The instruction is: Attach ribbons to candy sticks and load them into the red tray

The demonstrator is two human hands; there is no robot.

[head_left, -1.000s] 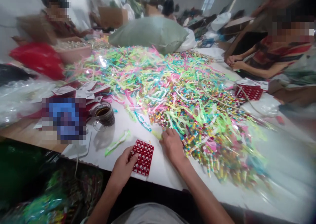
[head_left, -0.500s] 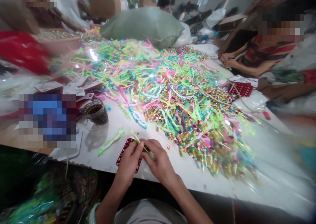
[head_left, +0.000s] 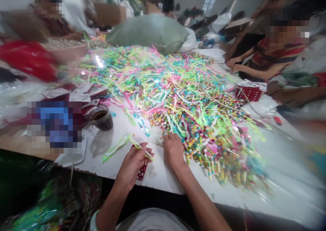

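Note:
My left hand point(head_left: 132, 162) is closed on a thin yellow-green strip point(head_left: 139, 147) that sticks out up and to the left. It hovers over a red perforated tray point(head_left: 142, 171), which shows only at its lower edge under the fingers. My right hand point(head_left: 174, 149) reaches into the near edge of a big pile of coloured strips and small tubes point(head_left: 183, 98) on the white table point(head_left: 163, 176). Its fingertips are buried among the tubes, so what they hold is hidden.
A glass mug of dark liquid point(head_left: 102, 118) stands left of my hands, with a loose green strip point(head_left: 114, 149) beside it. Another red tray point(head_left: 249, 93) lies at the right near a seated person point(head_left: 270, 54). A grey-green sack point(head_left: 150, 32) sits behind the pile. Another person point(head_left: 51, 19) sits far left.
My hands were together over the red tray; now the right hand has moved out to the pile's edge, while the left keeps the strip above the tray.

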